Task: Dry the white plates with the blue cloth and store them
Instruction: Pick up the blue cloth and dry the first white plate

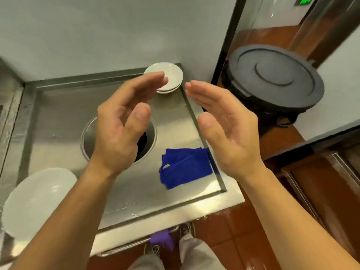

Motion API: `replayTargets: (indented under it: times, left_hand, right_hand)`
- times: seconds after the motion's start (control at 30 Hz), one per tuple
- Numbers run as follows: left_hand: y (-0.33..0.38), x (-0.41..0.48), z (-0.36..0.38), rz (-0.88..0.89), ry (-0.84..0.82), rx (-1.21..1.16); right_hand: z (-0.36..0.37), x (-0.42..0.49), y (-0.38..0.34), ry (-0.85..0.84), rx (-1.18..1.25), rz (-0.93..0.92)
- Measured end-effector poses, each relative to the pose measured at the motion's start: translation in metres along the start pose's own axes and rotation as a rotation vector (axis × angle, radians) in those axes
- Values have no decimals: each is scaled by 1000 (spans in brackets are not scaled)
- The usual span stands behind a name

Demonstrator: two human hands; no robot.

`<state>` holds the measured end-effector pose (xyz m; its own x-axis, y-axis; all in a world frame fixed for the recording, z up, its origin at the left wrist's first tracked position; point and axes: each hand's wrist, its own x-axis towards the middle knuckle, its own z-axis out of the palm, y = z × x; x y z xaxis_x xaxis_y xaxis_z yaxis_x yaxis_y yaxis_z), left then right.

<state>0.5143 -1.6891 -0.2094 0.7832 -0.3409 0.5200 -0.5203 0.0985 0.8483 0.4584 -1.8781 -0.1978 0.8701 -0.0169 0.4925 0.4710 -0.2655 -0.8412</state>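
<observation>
We list: one blue cloth (pixel 186 167), soft napped fabric, folded to a rough square with a small pale tag, lying near the right edge of the desk (pixel 64 114). One short stack of small plates (pixel 165 77), white, round and glossy, in the far right corner by the raised rim. One large white plate (pixel 37 199), round and blurred, at the near left. The desk is brushed stainless steel, wet-looking, with a circular steel-lined opening (pixel 150 133) at its middle. Our left hand (pixel 120 123) and right hand (pixel 226 123) hover above it, palms facing, each grip wide and holding nothing. Room: pale grey wall, red-brown tiled floor (pixel 229 234), dark round bin with ridged lid (pixel 276 76) to the right.
</observation>
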Motion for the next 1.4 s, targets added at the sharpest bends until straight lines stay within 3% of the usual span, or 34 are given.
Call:
replayTargets:
  times: [0.27, 0.5, 0.77, 0.87, 1.03, 1.13, 1.3, 1.4]
  left_hand:
    - [-89, -58, 44, -282, 22, 176]
    - [-173, -85, 66, -544, 62, 315]
    - [-252, -101, 76, -997, -98, 474]
    - [-263, -106, 73, -993, -183, 610]
    - [-268, -102, 76, -1114, -263, 603]
    - [-246, -86, 71, -1020, -337, 691]
    - [-161, -51, 38, -813, -188, 605]
    - [-101, -31, 7, -672, -25, 632]
  right_hand:
    - [-7, -33, 127, -131, 50, 212]
    - [3, -47, 214, -245, -78, 413]
    - [8, -56, 306, -715, -532, 563]
    - [11, -57, 316, -734, -637, 548]
    - [17, -51, 316, -827, -603, 647]
    - [17, -40, 301, -914, -544, 590]
    - [22, 4, 230, -915, -330, 341]
    - [42, 34, 177, -794, -199, 227]
